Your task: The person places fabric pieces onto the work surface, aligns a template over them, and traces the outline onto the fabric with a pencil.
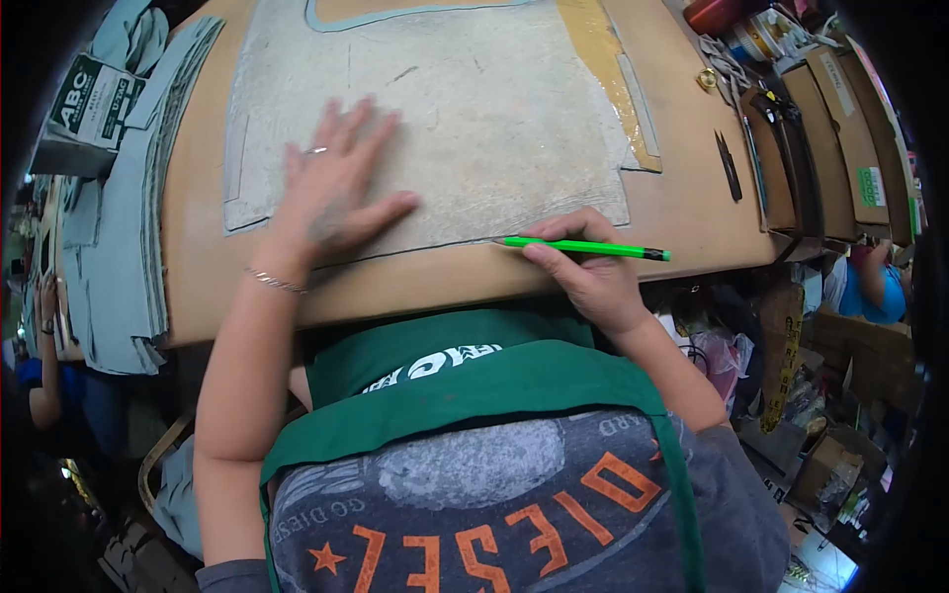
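Widely spread left hand, palm down

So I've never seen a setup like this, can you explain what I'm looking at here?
There is no machine here, just a person's two bare hands. The single picture comes from a camera worn on that person's head, looking forward and down, so the green apron at the bottom is the wearer's own.

On the tan table lies a large pale sheet. The left hand is spread flat over it, a little blurred. The right hand holds a green pen or pencil, its tip by the sheet's near edge, where a dark line runs.

To the left are layered grey pieces and a box marked ABC; to the right lies a small dark tool, too small to name surely.
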Demonstrator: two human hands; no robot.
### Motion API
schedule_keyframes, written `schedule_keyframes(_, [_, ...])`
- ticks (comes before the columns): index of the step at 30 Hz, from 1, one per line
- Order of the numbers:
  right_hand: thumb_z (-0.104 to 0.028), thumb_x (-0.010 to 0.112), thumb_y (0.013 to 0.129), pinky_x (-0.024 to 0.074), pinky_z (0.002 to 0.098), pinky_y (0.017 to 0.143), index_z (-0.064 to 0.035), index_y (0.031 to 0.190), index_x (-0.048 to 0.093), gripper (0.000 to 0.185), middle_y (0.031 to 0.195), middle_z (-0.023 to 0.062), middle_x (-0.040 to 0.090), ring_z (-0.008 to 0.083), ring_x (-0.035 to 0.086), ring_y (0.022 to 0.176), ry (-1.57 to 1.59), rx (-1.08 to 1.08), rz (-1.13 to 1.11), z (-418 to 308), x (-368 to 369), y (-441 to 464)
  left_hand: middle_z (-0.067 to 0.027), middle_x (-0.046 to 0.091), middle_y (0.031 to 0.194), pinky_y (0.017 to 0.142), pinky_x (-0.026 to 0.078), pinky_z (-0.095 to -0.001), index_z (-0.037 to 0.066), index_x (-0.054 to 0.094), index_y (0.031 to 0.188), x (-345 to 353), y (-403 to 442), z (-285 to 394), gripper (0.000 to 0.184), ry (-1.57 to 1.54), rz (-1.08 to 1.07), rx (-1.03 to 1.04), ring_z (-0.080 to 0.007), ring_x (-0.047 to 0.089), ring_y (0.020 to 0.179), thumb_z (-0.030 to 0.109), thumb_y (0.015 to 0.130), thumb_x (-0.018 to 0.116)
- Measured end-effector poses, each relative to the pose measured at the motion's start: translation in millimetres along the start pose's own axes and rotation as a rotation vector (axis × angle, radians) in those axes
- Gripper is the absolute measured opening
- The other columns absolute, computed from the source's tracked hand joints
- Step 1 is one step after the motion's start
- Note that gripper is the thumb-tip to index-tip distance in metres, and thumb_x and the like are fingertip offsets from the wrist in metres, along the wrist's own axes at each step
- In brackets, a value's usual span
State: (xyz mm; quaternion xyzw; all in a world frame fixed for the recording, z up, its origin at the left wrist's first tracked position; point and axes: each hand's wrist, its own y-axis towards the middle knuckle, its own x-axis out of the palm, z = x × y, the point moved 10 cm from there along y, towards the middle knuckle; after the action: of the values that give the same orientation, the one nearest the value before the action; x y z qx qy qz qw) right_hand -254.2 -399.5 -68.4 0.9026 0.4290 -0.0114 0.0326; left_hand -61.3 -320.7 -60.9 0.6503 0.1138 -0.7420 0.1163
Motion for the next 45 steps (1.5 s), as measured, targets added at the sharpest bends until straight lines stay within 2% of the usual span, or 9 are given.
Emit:
schedule_keyframes(9, [-0.012, 0.065, 0.073, 0.0403, 0.0221, 0.057, -0.0029, 0.075, 0.057, 0.012, 0.071, 0.0043, 0.056, 0.0086, 0.051, 0.064, -0.104, -0.076, -0.019, -3.0, 33.9, 12.1, -0.0072, 0.021, 0.138, 0.09, 0.016, -0.067, 0.023, 0.032, 0.13, 9.8, 25.0, 59.4, 0.08, -0.011, 0.082, 0.123, -0.0329, 0.014, 0.128, 0.066, 0.065, 0.051])
schedule_keyframes(15, [-0.008, 0.062, 0.075, 0.0428, 0.0219, 0.064, -0.0055, 0.075, 0.053, 0.009, 0.072, 0.0018, 0.056, 0.0091, 0.054, 0.069, -0.262, 0.101, 0.176, -1.9, -95.3, -3.8, -0.0068, 0.021, 0.138, 0.089, 0.018, -0.0667, 0.023, 0.032, 0.13, 11.2, 25.8, 58.7, 0.084, 0.004, 0.062, 0.112, -0.0335, 0.014, 0.128, 0.068, 0.062, 0.052])
schedule_keyframes(20, [-0.003, 0.057, 0.077, 0.0367, 0.0196, 0.061, -0.0029, 0.076, 0.049, 0.009, 0.068, 0.001, 0.047, 0.0067, 0.045, 0.065, -0.744, -0.102, 0.429, -58.9, -187.7, -33.0, -0.0076, 0.021, 0.138, 0.091, 0.016, -0.0659, 0.022, 0.032, 0.13, 8.0, 25.5, 56.8, 0.081, -0.06, 0.071, 0.121, -0.0335, 0.014, 0.128, 0.065, 0.064, 0.053])
schedule_keyframes(22, [-0.006, 0.052, 0.083, 0.0386, 0.0211, 0.061, -0.0031, 0.082, 0.047, 0.006, 0.071, 0.0016, 0.047, 0.0087, 0.047, 0.065, -0.4, -0.091, 0.488, -53.1, -187.5, -33.5, -0.0084, 0.023, 0.137, 0.091, 0.016, -0.0654, 0.019, 0.034, 0.129, 9.7, 24.5, 55.5, 0.08, -0.097, 0.078, 0.124, -0.0331, 0.015, 0.127, 0.063, 0.065, 0.052])
schedule_keyframes(27, [-0.018, 0.045, 0.089, 0.0416, 0.0219, 0.06, -0.0051, 0.087, 0.043, 0.013, 0.073, 0.0045, 0.051, 0.0127, 0.053, 0.065, -0.119, -0.017, 0.234, -24.2, -104.5, -4.3, -0.0099, 0.029, 0.133, 0.093, 0.021, -0.0601, 0.011, 0.039, 0.124, 2.8, 6.4, 40.5, 0.065, -0.191, 0.113, 0.134, -0.0302, 0.021, 0.125, 0.052, 0.075, 0.049])
schedule_keyframes(31, [-0.018, 0.045, 0.089, 0.0449, 0.0235, 0.063, -0.0039, 0.088, 0.044, 0.014, 0.082, 0.0081, 0.055, 0.0153, 0.057, 0.072, 0.034, 0.014, 0.109, -33.2, -37.6, 18.9, -0.0113, 0.032, 0.131, 0.095, 0.023, -0.0562, 0.01, 0.041, 0.121, -6.0, -37.6, 8.3, 0.055, -0.215, 0.169, 0.05, -0.0286, 0.023, 0.125, 0.045, 0.079, 0.049])
schedule_keyframes(37, [-0.007, 0.053, 0.082, 0.0452, 0.0246, 0.064, -0.0019, 0.088, 0.044, 0.012, 0.082, 0.0092, 0.056, 0.0147, 0.056, 0.071, 0.008, -0.008, -0.263, -50.6, 77.4, 83.4, -0.0119, 0.042, 0.122, 0.089, 0.032, -0.0501, 0.008, 0.048, 0.112, -19.5, -88.2, -39.4, 0.049, -0.185, 0.273, -0.07, -0.0276, 0.036, 0.117, 0.04, 0.077, 0.054])
schedule_keyframes(43, [-0.014, 0.06, 0.079, 0.042, 0.0223, 0.061, -0.0028, 0.08, 0.048, 0.017, 0.072, 0.0054, 0.056, 0.0111, 0.054, 0.067, -0.081, -0.018, -0.484, -75.7, 176.8, 153.1, -0.0085, 0.047, 0.114, 0.082, 0.04, -0.0354, 0.007, 0.053, 0.104, -36.1, -64.6, -59.0, 0.038, -0.295, 0.292, -0.139, -0.0214, 0.047, 0.105, 0.033, 0.077, 0.055])
schedule_keyframes(45, [-0.015, 0.061, 0.078, 0.0419, 0.0222, 0.06, -0.0029, 0.08, 0.048, 0.018, 0.071, 0.0052, 0.056, 0.0109, 0.054, 0.067, -0.07, -0.017, -0.525, -84.1, 204.6, 167.9, -0.0101, 0.044, 0.118, 0.084, 0.038, -0.0392, 0.007, 0.049, 0.109, -29.0, -41.9, -64.0, 0.043, -0.316, 0.254, -0.124, -0.0241, 0.043, 0.109, 0.034, 0.076, 0.056])
